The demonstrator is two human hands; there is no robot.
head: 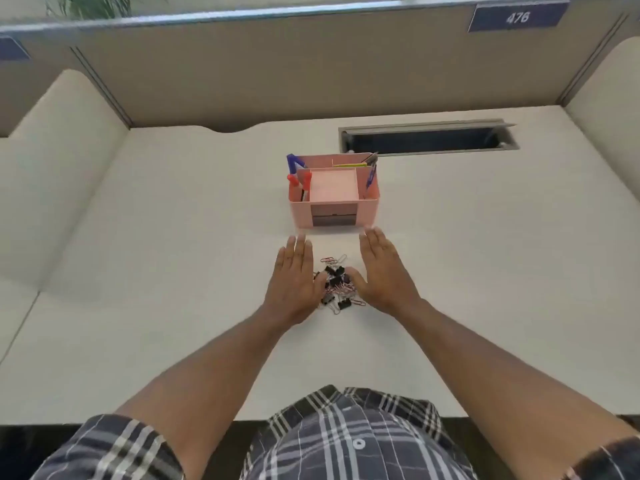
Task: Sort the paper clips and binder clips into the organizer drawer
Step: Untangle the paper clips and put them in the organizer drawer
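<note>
We see a pale pink organizer (334, 202) with a dark grey drawer front (334, 216) on our off-white desk (173, 237). At its 10 o'clock corner stand blue and red pens (294, 171). At its 6 o'clock lie black binder clips (334, 277) among red-and-white striped paper clips (341, 288). Our shirt (346, 441) is navy-and-white plaid. A navy label (517, 17) carries white digits.

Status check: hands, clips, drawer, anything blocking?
Left hand and right hand open, flanking the clip pile, holding nothing. Clips unsorted on desk. Organizer drawer shut. Path clear.
</note>
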